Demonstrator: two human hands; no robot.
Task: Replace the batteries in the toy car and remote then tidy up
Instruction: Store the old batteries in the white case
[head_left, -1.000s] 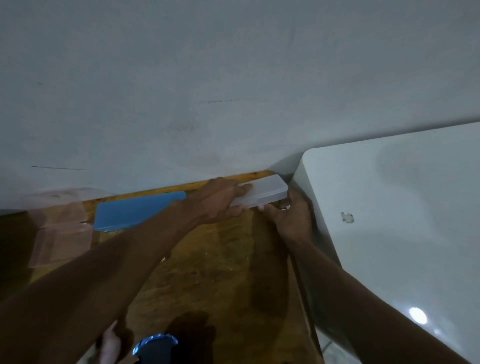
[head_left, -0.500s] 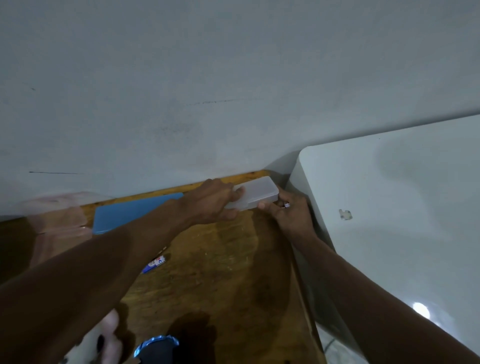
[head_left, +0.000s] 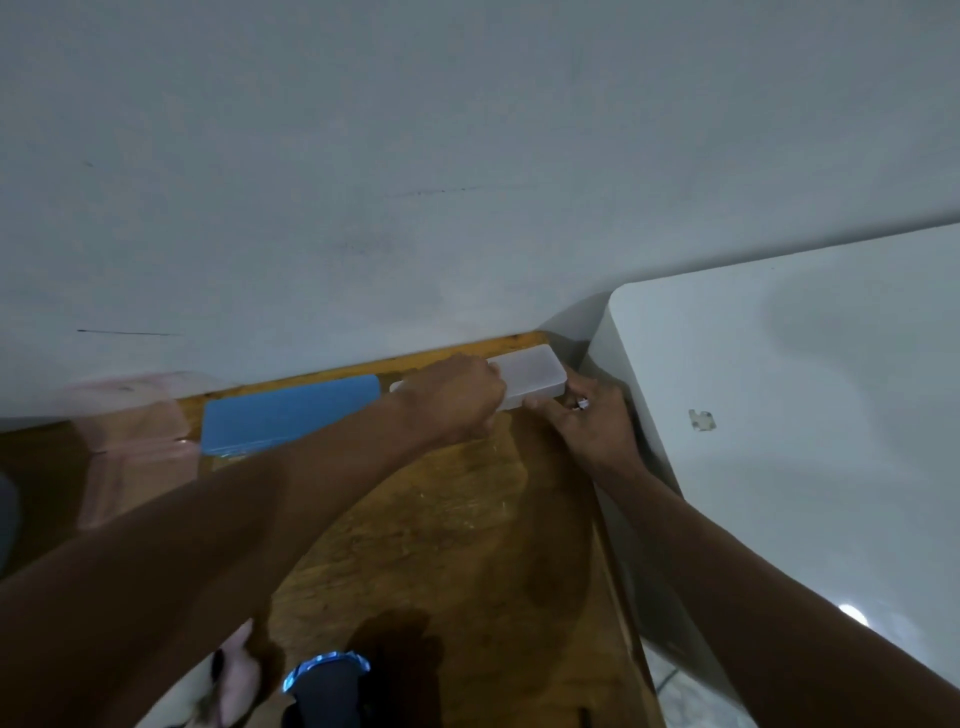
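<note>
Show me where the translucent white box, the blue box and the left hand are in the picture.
translucent white box (head_left: 535, 375): head view, on its lid, right of the left hand.
blue box (head_left: 291, 415): head view, middle of its top face.
left hand (head_left: 457, 402): head view, back of the hand, resting on the white box.

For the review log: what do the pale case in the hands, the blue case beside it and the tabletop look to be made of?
Pale case: probably frosted, translucent plastic; milky, matte, with rounded moulded corners. Blue case: likely plastic too, smooth and opaque, slightly glossy at the front edge. Tabletop: wood or wood veneer with a glossy varnish; grain streaks, scratches and soft reflections show.
</note>
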